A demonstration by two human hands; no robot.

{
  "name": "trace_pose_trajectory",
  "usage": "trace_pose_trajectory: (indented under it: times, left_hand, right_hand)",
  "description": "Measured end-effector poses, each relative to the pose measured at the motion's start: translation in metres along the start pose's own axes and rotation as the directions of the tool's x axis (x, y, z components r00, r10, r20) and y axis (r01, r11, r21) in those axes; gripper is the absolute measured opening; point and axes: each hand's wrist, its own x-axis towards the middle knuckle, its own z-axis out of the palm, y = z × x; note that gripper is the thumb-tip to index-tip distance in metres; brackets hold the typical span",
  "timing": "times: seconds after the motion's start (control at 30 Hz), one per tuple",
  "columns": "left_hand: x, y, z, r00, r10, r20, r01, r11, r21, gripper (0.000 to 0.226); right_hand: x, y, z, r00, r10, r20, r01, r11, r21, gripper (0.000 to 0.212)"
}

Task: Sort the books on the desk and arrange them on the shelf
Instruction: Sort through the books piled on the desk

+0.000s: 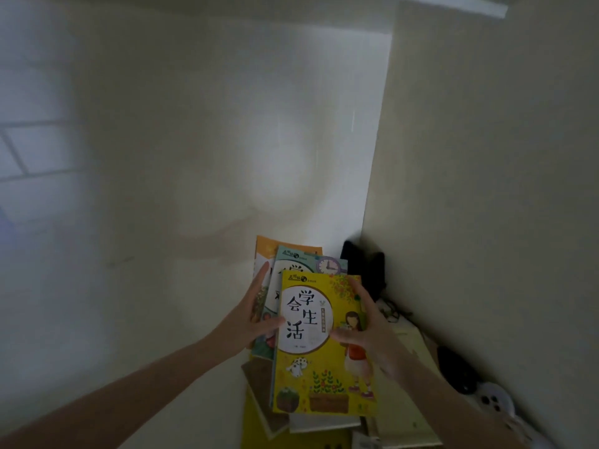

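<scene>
The right hand (372, 332) grasps the yellow book (321, 348) by its right edge, with the thumb laid across the cover near the drawn girl and the fingers running up along the side. The left hand (256, 314) holds the same bundle from the other side: its thumb presses on the yellow book's left edge, and its fingers stretch upward over the covers behind. The yellow book, with large black Chinese characters in a white circle, sits frontmost in a loose fan. A teal book (293, 270) with a clock drawn at its top corner shows just behind it, and an orange book (269, 249) is rearmost, peeking out at the upper left. The fan is held close to the white wall (162, 140), above a pile on the counter (431, 348). In that pile a brown book (257, 375) lies tilted, with a white book (324, 422) and a pale notebook (405, 400) beside it. A black object (366, 264) fills the corner behind, with tangled cables (390, 311) just below it. Farther right lies a white device (494, 401) with dark spots.
</scene>
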Motion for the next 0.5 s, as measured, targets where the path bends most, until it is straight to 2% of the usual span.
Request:
trace_pose_trajectory:
  times: [0.27, 0.4, 0.5]
  left_hand:
    - [0.001, -0.111, 0.023, 0.963, -0.269, 0.025, 0.267, 0.962, 0.051, 0.100]
    - [-0.001, -0.135, 0.038, 0.935, -0.353, 0.036, 0.353, 0.935, -0.019, 0.101]
    - [-0.001, -0.152, 0.039, 0.924, -0.381, 0.041, 0.380, 0.925, 0.030, 0.108]
  right_hand:
    - [0.019, 0.098, 0.000, 0.987, 0.163, 0.009, -0.160, 0.975, -0.153, 0.117]
    - [0.027, 0.122, 0.003, 0.968, 0.249, 0.012, -0.241, 0.945, -0.220, 0.114]
    - [0.030, 0.131, 0.006, 0.949, 0.309, 0.065, -0.288, 0.931, -0.225, 0.113]
